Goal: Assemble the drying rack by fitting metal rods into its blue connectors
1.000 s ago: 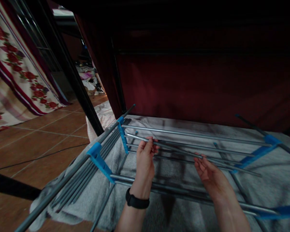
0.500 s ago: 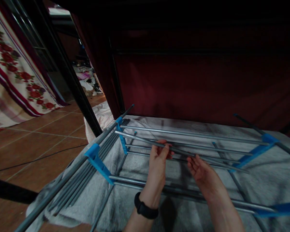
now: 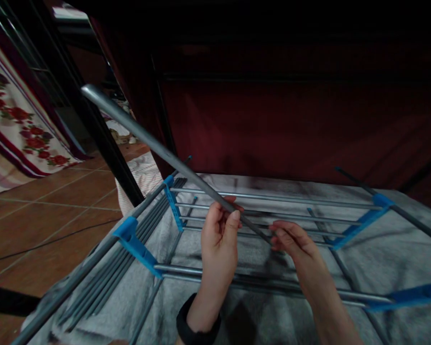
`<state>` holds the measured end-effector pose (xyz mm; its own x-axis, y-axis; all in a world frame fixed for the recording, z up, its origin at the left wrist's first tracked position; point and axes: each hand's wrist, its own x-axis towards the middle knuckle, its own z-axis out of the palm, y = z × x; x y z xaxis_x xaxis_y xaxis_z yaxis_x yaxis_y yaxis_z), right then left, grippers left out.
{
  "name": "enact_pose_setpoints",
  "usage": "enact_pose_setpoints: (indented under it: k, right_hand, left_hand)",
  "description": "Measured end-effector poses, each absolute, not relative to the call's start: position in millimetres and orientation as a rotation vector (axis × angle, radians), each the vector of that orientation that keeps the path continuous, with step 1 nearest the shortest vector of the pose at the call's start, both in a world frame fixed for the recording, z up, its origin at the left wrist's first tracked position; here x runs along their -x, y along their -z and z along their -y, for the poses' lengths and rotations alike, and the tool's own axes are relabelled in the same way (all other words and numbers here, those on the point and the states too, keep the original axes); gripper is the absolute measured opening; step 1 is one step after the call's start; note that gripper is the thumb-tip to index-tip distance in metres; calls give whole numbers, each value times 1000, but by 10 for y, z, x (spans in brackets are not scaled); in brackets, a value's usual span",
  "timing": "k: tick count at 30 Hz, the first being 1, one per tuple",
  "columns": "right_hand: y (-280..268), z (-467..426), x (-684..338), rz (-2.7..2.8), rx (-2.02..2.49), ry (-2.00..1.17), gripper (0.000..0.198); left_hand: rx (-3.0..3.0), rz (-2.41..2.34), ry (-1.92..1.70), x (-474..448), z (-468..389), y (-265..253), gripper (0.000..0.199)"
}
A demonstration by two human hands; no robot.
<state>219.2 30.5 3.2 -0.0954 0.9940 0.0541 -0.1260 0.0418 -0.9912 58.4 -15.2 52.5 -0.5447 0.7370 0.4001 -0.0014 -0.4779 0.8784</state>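
A grey metal tube (image 3: pixel 158 148) slants across the middle, its near-left end raised high and its other end low by my right hand. My left hand (image 3: pixel 219 239), with a black band at the wrist, is closed round the tube, thumb on top. At the low end, the curled fingers of my right hand (image 3: pixel 298 244) pinch the tube; the fingertips are partly hidden. Under both hands lies a rack frame of grey tubes joined by blue plastic brackets (image 3: pixel 136 247). Its crossbars (image 3: pixel 273 198) run left to right behind my hands.
Several loose grey tubes (image 3: pixel 129 261) lie side by side at the left on a grey cloth (image 3: pixel 416 249). A dark red panel (image 3: pixel 273 129) stands behind. At the left are a black post (image 3: pixel 107 143), a tiled floor (image 3: pixel 57 206), a thin cable and a floral curtain (image 3: pixel 25 124).
The tube has swung from lying nearly level over the rack to a steep slant, its left end lifted up towards me. Both hands have shifted slightly left in view.
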Motion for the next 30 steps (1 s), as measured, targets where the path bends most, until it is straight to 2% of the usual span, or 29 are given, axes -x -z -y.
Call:
enact_pose_setpoints:
  k: [6, 12, 19, 24, 30]
  right_hand:
    - [-118, -151, -2052, 1523, 1052, -1063, 38]
    - [-166, 1, -1904, 1751, 962, -838, 33]
    - [-217, -34, -2082, 1730, 1119, -637, 26]
    - [-239, -119, -2274, 1560, 1217, -741, 36]
    - [-279, -111, -2219, 1471, 1171, -906, 42]
  left_hand:
    - [-1125, -1244, -2095, -657, 406, -728, 25]
    - [-1194, -1234, -2013, -746, 509, -809, 20]
    - [-1596, -1286, -1820, -766, 447, -741, 31]
    - [-1696, -1423, -1757, -666, 252, -554, 25]
    - [-1863, -1502, -1403, -690, 177, -461, 28]
